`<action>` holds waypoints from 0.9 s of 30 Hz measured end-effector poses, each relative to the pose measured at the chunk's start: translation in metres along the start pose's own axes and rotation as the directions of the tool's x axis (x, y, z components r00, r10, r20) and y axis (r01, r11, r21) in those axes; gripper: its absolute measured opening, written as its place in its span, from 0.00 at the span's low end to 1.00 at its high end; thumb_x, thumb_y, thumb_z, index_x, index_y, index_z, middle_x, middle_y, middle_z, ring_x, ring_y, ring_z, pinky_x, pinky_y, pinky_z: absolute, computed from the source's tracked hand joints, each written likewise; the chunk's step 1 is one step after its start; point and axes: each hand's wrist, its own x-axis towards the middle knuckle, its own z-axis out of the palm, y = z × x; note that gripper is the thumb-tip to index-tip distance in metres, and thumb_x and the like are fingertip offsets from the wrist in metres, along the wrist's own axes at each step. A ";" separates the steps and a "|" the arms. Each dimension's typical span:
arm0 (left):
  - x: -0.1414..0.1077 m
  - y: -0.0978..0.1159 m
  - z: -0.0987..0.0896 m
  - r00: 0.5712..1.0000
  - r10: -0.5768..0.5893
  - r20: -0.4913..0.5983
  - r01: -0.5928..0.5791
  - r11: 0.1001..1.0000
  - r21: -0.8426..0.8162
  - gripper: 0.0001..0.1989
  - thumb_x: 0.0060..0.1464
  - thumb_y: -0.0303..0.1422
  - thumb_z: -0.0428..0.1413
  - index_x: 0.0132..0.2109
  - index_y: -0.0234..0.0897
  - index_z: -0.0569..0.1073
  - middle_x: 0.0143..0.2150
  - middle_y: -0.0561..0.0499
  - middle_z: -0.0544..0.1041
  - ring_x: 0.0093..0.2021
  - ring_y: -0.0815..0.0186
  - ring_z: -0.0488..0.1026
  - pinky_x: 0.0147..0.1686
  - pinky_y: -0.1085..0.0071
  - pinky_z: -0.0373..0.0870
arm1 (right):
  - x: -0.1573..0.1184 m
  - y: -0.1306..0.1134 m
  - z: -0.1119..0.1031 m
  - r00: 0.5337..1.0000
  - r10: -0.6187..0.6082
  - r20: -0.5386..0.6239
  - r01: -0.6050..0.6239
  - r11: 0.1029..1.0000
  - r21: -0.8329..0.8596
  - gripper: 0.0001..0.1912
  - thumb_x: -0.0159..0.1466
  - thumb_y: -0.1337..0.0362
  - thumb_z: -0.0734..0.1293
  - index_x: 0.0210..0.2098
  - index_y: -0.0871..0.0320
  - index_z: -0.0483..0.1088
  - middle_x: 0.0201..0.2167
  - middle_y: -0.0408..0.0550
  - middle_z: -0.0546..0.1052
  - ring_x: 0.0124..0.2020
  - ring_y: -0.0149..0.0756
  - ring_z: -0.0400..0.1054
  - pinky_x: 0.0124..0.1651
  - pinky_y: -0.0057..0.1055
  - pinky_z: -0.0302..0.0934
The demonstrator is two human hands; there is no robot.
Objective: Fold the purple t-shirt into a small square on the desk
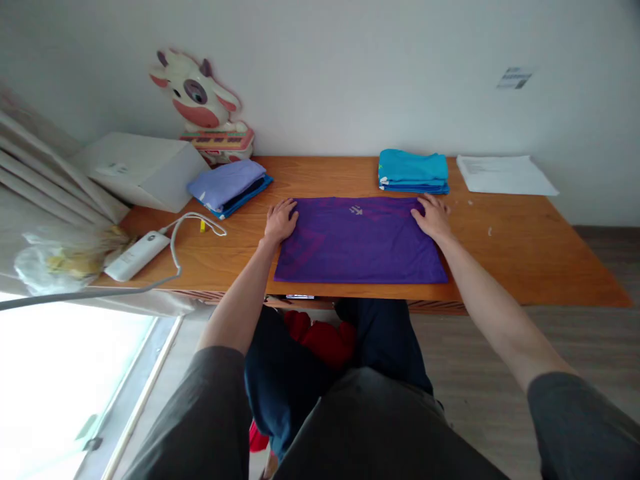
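Note:
A purple cloth garment (pixel 363 243), folded to a flat rectangle with a small pale print near its far edge, lies on the wooden table in front of me. At its far left corner rests my left hand (pixel 281 220), fingers stretched out over the edge of the fabric. My right hand (pixel 433 216) is on the far right corner, thumb apart from the fingers. Both palms face down, and neither hand lifts the cloth. Just beyond the right hand sits a stack of folded blue cloths (pixel 413 171). Farther left is a folded lavender and blue pile (pixel 230 185).
On the table's left are a white box (pixel 145 170), a cow-shaped toy keyboard (pixel 203 107), a white power bank (pixel 137 256) with a cable, and a plastic bag (pixel 65 260). White papers (pixel 506 175) lie at the back right. The wooden table (pixel 540 260) meets the wall behind.

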 end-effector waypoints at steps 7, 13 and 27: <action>-0.001 0.002 -0.001 0.999 -0.031 -0.031 0.028 0.995 -0.099 0.29 0.74 0.43 0.57 0.76 0.42 0.74 0.81 0.38 0.70 0.83 0.44 0.63 0.84 0.34 0.45 | -0.004 -0.016 -0.011 0.986 -0.046 0.163 0.045 0.999 0.009 0.37 0.81 0.49 0.58 0.83 0.57 0.61 0.86 0.58 0.58 0.87 0.59 0.47 0.86 0.69 0.35; 0.003 -0.003 -0.006 0.956 -0.188 -0.226 0.072 0.895 -0.441 0.22 0.69 0.41 0.62 0.64 0.35 0.81 0.68 0.33 0.81 0.69 0.46 0.78 0.76 0.44 0.68 | -0.007 -0.015 -0.020 0.990 0.055 -0.131 -0.019 0.965 0.262 0.31 0.80 0.51 0.60 0.76 0.57 0.69 0.78 0.62 0.70 0.77 0.52 0.66 0.80 0.57 0.60; -0.224 0.044 -0.094 0.903 -0.425 0.060 0.427 0.877 -0.221 0.23 0.69 0.56 0.61 0.51 0.42 0.86 0.23 0.56 0.73 0.26 0.60 0.71 0.28 0.68 0.61 | -0.239 0.018 -0.098 0.944 0.264 0.198 -0.303 0.931 0.205 0.27 0.69 0.35 0.73 0.50 0.50 0.85 0.44 0.53 0.88 0.43 0.51 0.81 0.46 0.45 0.70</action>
